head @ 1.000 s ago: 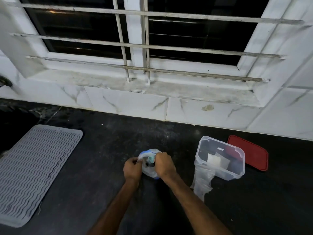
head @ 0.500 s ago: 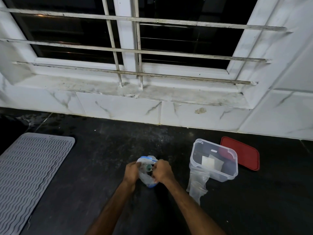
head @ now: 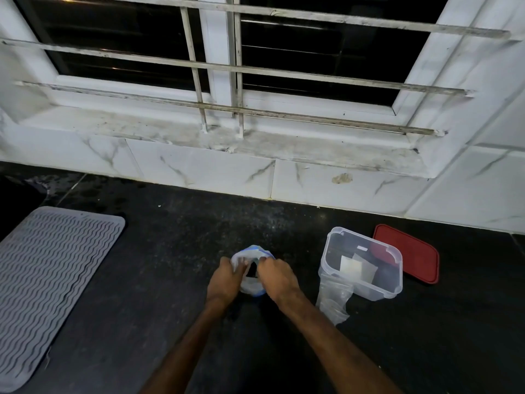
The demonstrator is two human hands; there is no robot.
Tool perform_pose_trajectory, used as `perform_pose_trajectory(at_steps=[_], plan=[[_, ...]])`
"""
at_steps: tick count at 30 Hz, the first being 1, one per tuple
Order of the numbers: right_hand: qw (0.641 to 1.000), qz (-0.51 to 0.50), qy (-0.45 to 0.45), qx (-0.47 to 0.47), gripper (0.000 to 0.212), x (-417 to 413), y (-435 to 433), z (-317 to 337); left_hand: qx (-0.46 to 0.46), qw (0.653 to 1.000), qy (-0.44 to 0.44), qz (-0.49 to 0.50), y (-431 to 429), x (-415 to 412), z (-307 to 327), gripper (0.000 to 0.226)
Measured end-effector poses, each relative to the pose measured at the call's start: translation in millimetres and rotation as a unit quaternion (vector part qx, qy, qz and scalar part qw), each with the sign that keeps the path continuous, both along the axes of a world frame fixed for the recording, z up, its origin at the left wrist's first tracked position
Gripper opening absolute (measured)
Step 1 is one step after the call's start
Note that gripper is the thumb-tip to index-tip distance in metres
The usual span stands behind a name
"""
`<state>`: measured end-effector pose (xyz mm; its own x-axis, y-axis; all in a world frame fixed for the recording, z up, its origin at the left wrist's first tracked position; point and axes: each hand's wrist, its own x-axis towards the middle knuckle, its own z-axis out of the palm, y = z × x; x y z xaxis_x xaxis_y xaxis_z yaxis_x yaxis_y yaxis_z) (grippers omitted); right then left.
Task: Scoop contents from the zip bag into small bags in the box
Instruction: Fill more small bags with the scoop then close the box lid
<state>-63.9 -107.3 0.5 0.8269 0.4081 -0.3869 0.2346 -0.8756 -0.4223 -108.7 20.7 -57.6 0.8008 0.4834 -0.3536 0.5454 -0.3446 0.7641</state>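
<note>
While the left hand (head: 224,280) and right hand (head: 277,277) each pinched a side of the zip bag (head: 251,287) at lower centre of the frame, holding its mouth open and upward on the counter (head: 170,265), the box (head: 372,290) with its small bags (head: 355,268) stood to the right, nearer the right hand, probably the one to scoop across

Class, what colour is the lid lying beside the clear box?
Red lid, clearest in the head view.
</note>
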Motion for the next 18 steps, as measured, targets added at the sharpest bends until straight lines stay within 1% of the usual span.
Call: perform_pose_trajectory(at_steps=[1,3,4,6,8,10,13,15,18], plan=[[1.000,0.003,0.002,-0.011,0.035,0,-1,-2,0.016,1.000,0.015,-0.015,2,-1,0,0.041],[0.997,0.013,0.015,-0.069,0.034,4,0,-6,0.060,0.996,0.038,-0.048,4,1,4,0.042],[0.995,0.020,0.014,-0.098,0.033,5,1,-7,0.087,0.993,0.043,-0.062,4,3,4,0.040],[0.990,0.043,0.002,-0.133,0.032,6,3,-12,0.111,0.990,0.042,-0.070,2,6,4,0.038],[0.988,0.042,-0.008,-0.149,0.031,7,4,-13,0.089,0.994,0.037,-0.055,4,8,1,0.039],[0.989,0.036,-0.024,-0.143,0.031,9,7,-13,0.056,0.998,0.022,-0.034,7,10,-4,0.041],[0.991,0.025,-0.029,-0.131,0.031,10,8,-14,-0.027,0.999,-0.013,0.018,1,12,-1,0.031],[0.991,0.014,-0.025,-0.129,0.031,11,7,-17,-0.042,0.998,-0.031,0.027,-3,16,1,0.023],[0.993,0.004,-0.024,-0.117,0.031,12,7,-19,-0.057,0.996,-0.052,0.047,-5,22,-1,0.018]])
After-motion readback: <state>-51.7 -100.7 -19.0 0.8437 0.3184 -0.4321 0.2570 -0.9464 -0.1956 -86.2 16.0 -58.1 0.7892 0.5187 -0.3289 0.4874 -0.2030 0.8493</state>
